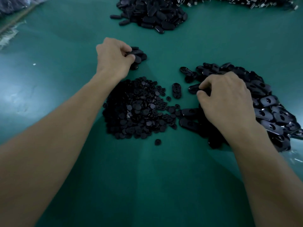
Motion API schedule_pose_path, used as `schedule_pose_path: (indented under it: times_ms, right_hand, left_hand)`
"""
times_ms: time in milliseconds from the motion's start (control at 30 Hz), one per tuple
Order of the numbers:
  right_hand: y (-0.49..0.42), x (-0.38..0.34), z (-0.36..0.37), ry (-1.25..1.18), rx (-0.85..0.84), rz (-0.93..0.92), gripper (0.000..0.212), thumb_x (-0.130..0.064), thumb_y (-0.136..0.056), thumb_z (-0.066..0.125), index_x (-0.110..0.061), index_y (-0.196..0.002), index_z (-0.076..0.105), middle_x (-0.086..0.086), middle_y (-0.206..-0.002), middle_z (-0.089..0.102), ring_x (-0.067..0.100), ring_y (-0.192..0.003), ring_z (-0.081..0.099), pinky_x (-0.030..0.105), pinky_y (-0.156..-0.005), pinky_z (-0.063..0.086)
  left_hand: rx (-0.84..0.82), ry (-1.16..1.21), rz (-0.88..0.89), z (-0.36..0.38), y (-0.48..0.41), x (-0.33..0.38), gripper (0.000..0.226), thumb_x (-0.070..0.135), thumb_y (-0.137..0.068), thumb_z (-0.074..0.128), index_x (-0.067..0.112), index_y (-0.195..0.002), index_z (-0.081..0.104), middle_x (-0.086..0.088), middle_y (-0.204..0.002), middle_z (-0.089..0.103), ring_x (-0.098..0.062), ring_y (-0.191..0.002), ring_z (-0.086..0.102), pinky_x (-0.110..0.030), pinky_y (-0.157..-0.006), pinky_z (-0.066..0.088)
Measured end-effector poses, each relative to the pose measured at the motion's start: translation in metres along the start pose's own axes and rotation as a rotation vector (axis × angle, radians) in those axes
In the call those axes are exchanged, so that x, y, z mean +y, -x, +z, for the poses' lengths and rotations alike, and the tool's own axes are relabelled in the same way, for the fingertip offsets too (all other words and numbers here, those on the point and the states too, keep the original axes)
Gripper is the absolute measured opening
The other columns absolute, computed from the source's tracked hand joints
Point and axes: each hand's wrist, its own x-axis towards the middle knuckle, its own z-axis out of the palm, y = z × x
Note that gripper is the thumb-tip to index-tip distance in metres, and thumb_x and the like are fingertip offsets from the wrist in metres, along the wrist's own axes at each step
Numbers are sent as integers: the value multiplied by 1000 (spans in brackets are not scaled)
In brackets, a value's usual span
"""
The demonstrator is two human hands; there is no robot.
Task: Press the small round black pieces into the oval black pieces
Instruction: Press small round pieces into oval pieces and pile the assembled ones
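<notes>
- Green mat (147,185) fills the near ground, smooth with a slight sheen, and both bare forearms reach out over it.
- First thing out is one stray round piece (157,142), alone on the mat just short of the main heap.
- Next comes the heap of round pieces (136,110), low and loose, sitting between the two arms. The left forearm crosses its left edge.
- To its right is the big pile of oval pieces (270,112). The right hand (224,99) sits on its near-left flank, fingers curled under and fingertips pinching what looks like the end of an edge oval (192,89). That oval's long axis runs left to right.
- In the gap between the piles a lone oval (176,89) lies flat, its long axis pointing away from the person. It touches neither hand, and the right hand is the nearer one.
- Past the round heap, the left hand (114,54) is clenched round a dark oval (131,54) on top of a small stack (139,59). I cannot tell whether it is lifting or setting down.
- Here's the relation that matters: the round pieces lie back toward the person from the left hand and leftward from the right hand. By my reading the left is the nearer, its wrist right at the heap's far edge.
- Far off sits a second far heap (152,13) of ovals, well apart, with metal parts (246,2) along the back. The room beyond is too dim to make out.
</notes>
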Motion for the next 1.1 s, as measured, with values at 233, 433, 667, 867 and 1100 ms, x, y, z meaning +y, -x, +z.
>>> schedule_pose_path:
  times_ms: [233,433,667,867,1100]
  right_hand:
    - [1,-2,1,5,15,67,38,-36,-99,58,-9,-126,57,18,-127,43,38,-113,46,45,-98,39]
    - [0,0,1,-25,5,62,29,-26,-100,54,-10,-123,62,19,-125,44,40,-110,49,48,-99,41]
    - [1,3,3,-64,64,9,16,-23,-101,58,-12,-110,64,16,-118,49,37,-108,52,47,-94,45]
    - [-2,3,0,-109,91,-50,13,-24,-99,61,-13,-96,67,8,-100,66,32,-102,59,52,-91,48]
    - [-3,-7,-1,-421,301,-186,10,-32,-95,68,-23,-94,73,-14,-80,66,9,-82,64,7,-80,41]
  left_hand:
    - [-19,-79,9,1,1,4,24,24,-92,74,14,-114,75,-7,-106,68,-23,-103,66,-31,-97,53]
    - [-4,-53,116,-4,15,16,11,22,-94,68,18,-97,77,11,-83,67,-3,-78,60,-13,-74,46]
    - [-104,73,248,-3,58,39,13,20,-91,68,27,-81,72,22,-71,63,16,-62,56,-1,-62,40]
    - [-134,162,278,-7,78,42,16,22,-91,70,32,-79,70,21,-71,66,9,-65,59,-6,-64,44]
    - [-183,251,295,-8,92,36,7,25,-90,74,29,-84,73,14,-69,68,3,-60,59,-10,-60,44]
